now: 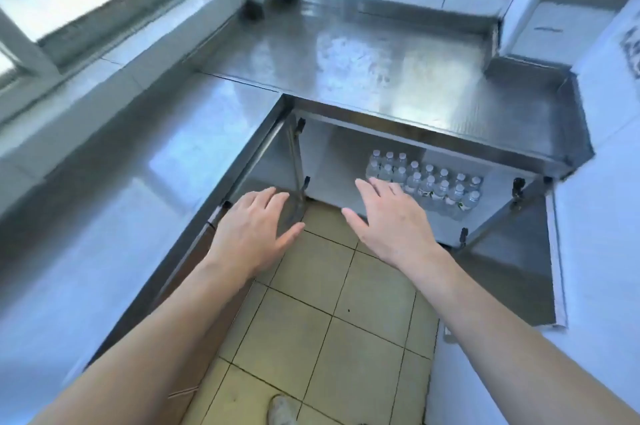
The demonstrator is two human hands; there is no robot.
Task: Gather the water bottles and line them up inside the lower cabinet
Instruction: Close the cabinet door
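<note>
Here, left hand (255, 230) and right hand (388, 221) — both spread flat, palms down, holding nothing — hover above the tiled floor (322, 314) before the open lower cabinet (332, 161). The water bottles (427, 182) stand in rows on its shelf, just beyond the right fingertips (363, 184), under the steel countertop (363, 54).

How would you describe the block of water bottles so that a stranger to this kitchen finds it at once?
Start at the steel counter in the corner under the windows, then look below it into the open lower cabinet. On its floor, towards the right, stand the water bottles: clear, white-capped, packed in rows, the only goods visible inside.
</note>
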